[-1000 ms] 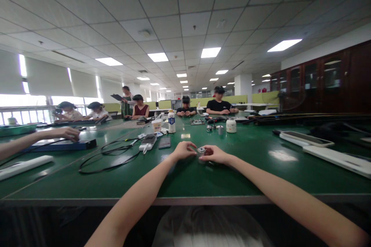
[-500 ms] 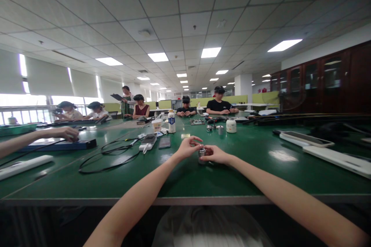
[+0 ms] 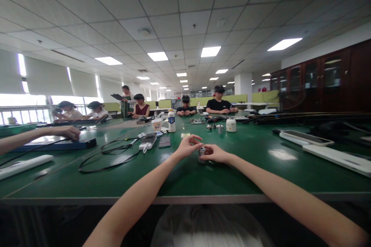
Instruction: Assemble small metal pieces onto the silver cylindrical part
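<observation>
A small silver metal cylinder [image 3: 201, 154] stands on the green table [image 3: 203, 181] in front of me. My right hand [image 3: 216, 154] is closed around its right side and holds it. My left hand [image 3: 188, 146] hovers at its upper left, thumb and forefinger pinched together at the cylinder's top, the other fingers lifted and spread. What the pinch holds is too small to make out.
Behind my hands lie a phone [image 3: 164, 141], a white power strip [image 3: 147, 141] and a black cable loop [image 3: 110, 158]. A white bottle [image 3: 172, 121], a white jar [image 3: 231, 125] and small metal parts [image 3: 214, 127] stand farther back. Another person's arm [image 3: 34, 136] reaches in at left. Several people sit at the far end.
My left hand has lifted from the table beside the cylinder and now pinches at its top with fingers spread. My right hand has stayed on the cylinder.
</observation>
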A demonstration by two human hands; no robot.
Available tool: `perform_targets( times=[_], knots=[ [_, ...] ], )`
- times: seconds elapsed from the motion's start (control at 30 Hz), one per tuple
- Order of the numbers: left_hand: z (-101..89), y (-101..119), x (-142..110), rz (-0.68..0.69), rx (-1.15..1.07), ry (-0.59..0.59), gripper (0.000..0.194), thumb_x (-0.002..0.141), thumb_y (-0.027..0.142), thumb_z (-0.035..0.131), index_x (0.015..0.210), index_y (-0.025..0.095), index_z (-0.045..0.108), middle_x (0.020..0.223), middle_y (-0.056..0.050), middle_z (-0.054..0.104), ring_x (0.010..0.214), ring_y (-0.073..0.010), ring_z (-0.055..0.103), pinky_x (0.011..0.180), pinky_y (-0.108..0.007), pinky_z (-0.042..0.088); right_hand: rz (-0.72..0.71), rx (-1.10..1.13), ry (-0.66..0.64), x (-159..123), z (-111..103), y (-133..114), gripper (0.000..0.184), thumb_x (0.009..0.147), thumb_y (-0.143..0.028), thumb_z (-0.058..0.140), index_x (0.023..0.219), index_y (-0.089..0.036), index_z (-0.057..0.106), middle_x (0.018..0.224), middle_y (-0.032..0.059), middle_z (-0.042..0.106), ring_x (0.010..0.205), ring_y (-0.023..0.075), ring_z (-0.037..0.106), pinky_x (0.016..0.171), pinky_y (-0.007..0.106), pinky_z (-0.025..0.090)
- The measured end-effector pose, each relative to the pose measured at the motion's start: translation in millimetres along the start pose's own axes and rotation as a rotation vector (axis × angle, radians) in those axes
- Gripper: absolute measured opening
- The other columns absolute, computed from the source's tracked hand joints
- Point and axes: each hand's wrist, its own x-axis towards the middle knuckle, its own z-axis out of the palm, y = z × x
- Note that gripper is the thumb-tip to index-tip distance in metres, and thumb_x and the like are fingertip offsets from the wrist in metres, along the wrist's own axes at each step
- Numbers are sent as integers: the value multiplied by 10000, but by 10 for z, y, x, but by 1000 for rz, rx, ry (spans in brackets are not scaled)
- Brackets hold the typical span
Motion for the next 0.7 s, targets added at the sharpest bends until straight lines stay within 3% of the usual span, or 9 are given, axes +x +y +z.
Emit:
perform_targets(
  times=[0.33,0.57,0.7],
  knots=[
    [12,9,0,-34,-57,13,430,655,404,729,945,105,620,763,-88,689,677,-158,650,598,-218,487,8,20,-13,14,-8,16,563,571,-355,788,1036,-122,571,791,12,617,723,136,581,719,288,452],
    [-25,26,-17,-80,-116,-105,476,646,409,738,987,102,613,794,-108,699,747,-191,660,671,-266,499,7,-18,-18,-4,-13,-15,555,593,-349,770,1064,-131,573,768,4,618,720,147,585,709,298,460],
    [-46,46,-25,-100,-157,-140,523,636,390,749,1049,104,604,889,-131,690,804,-201,649,713,-297,499,16,68,0,18,-65,-35,530,580,-231,744,1078,-169,573,885,29,649,837,186,605,769,322,464]
  ],
)
